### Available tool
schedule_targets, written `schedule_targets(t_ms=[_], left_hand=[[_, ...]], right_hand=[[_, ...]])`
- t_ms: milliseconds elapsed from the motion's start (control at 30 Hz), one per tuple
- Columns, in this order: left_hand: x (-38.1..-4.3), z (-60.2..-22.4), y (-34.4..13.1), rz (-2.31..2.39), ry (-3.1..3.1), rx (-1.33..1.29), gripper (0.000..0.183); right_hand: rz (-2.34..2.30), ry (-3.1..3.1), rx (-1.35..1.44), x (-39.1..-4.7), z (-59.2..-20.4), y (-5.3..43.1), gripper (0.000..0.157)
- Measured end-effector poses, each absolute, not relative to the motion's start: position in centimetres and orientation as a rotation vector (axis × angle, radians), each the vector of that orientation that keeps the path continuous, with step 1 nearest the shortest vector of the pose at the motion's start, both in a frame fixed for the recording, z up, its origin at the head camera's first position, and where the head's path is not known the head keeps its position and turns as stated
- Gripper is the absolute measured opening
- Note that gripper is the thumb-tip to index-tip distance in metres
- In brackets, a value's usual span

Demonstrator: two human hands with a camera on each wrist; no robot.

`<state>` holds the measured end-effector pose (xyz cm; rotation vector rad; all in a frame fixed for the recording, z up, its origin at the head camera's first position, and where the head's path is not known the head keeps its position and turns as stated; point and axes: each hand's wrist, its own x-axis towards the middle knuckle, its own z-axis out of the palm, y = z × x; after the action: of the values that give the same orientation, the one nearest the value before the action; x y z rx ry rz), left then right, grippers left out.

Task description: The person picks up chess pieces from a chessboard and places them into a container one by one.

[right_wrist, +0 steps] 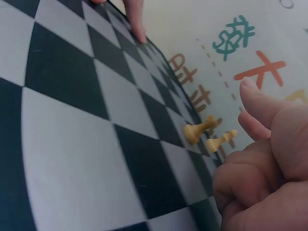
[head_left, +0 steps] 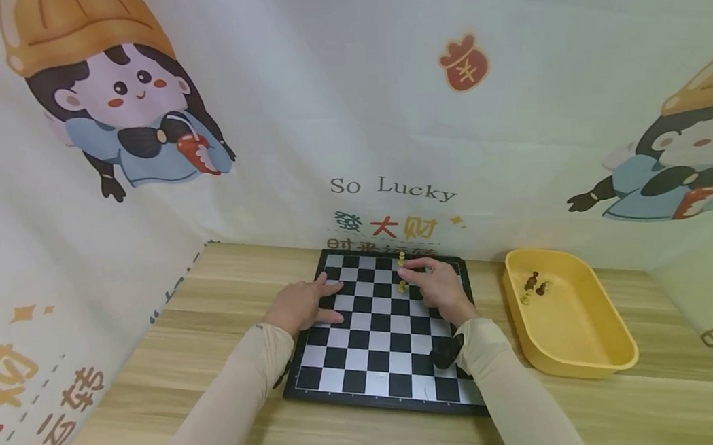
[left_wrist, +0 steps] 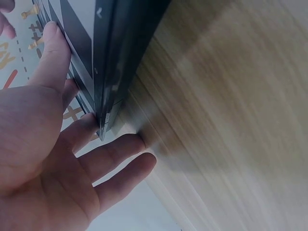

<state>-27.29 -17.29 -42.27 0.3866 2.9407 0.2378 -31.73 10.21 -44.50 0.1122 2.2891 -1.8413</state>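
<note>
- Wood-grained tabletop [head_left: 214, 292], spreading past the left edge of the chessboard [head_left: 345, 337].
- At the left edge of the chessboard, left hand [head_left: 300, 306]: fingers spread and fairly straight, gripping nothing, thumb and forefinger over the squares, outer fingers past the rim and over the tabletop.
- Black and white squares within a dark rim. Looks stiff, flat and rather slick; best steadied by that rim, with light pressure only.
- Right of the board's middle, two yellow chess pieces, both upright: far piece [head_left: 401, 257] by the far edge, near piece [head_left: 402, 286] farther in from it.
- Probably light, hard plastic, smooth enough to slip and easy to tip with a stray knuckle; best pinched at the narrow neck under the head.
- Close to both, right hand [head_left: 440, 289]: thumb and forefinger extended, remaining fingers folded in, nothing seen between the tips. Contact with the far piece: cannot tell.
- Dark object [head_left: 445, 352] at the right wrist, over the board's right side.
- Beyond the board's right edge, yellow tray [head_left: 573, 311] with a few small brown and yellow pieces [head_left: 532, 281] lying toward its far left corner.
</note>
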Motion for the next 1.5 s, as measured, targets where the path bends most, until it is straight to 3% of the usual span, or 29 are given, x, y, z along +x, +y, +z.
schedule_targets(t_ms=[500,1500], left_hand=[[-27.2,-42.3,-17.2,0.229,2.948,0.410,0.077],[-27.4,-42.3,-17.1,0.227,2.923,0.395,0.078]], right_hand=[[-1.807,2.358,0.086,-31.4,-45.8,10.4,0.040],[-1.581,2.534,0.013,-31.4,-45.6,10.1,0.022]])
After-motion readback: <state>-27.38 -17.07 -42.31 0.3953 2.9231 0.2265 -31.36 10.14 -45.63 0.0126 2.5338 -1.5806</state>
